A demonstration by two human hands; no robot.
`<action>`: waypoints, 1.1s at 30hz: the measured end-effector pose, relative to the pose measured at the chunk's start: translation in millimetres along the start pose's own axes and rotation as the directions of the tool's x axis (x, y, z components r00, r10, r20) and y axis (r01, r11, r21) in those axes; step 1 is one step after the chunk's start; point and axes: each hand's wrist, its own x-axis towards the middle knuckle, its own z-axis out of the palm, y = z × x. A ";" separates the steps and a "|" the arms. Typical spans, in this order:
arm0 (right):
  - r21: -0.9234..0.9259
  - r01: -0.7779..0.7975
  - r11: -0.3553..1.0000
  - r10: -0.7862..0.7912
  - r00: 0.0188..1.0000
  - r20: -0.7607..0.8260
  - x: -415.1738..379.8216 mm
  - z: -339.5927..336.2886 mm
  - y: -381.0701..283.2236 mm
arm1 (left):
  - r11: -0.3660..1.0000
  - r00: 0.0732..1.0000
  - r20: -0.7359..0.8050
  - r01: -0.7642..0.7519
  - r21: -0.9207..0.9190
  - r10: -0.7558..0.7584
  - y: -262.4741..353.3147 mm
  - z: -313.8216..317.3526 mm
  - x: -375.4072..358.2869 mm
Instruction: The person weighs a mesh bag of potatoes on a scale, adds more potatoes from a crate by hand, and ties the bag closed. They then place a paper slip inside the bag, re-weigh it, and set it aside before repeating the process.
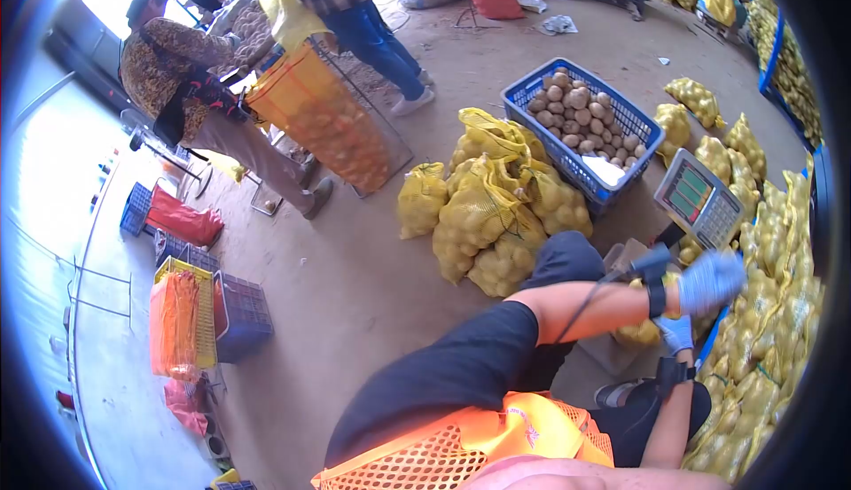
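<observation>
My left hand [712, 283], in a blue glove, is stretched out below the scale display [698, 199] and smeared by motion, so its fingers cannot be read. Lower down, my right hand [675, 334], also gloved in blue, appears closed at the top of a yellow mesh bag of potatoes [636, 336]. That bag is partly hidden by my left forearm and stands by the grey scale base [605, 355]. Black straps circle both wrists, and a dark device [651, 261] is fixed by the left one.
Filled yellow mesh bags [483, 215] stand ahead, beside a blue crate [581, 178] of potatoes. More bags [767, 348] are stacked on the right. Two people stand at a potato pile near an orange bag [332, 122] on a frame. Crates [241, 317] are at left.
</observation>
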 end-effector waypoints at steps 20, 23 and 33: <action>0.975 -0.215 0.055 0.405 0.898 0.175 -15.6 9.4 -82.9 | 0.246 0.818 0.076 0.082 0.966 -0.570 -43.5 -80.3 -128.9; 0.933 -0.154 0.325 0.528 0.848 -0.044 -8.9 18.4 -88.2 | 0.519 0.820 -0.084 0.434 0.736 -0.566 -88.9 -32.8 -141.3; 0.683 0.218 0.697 0.291 0.785 -0.546 -29.1 50.9 -99.9 | 0.522 0.621 0.167 0.753 -0.400 -0.766 -182.6 -17.1 -152.3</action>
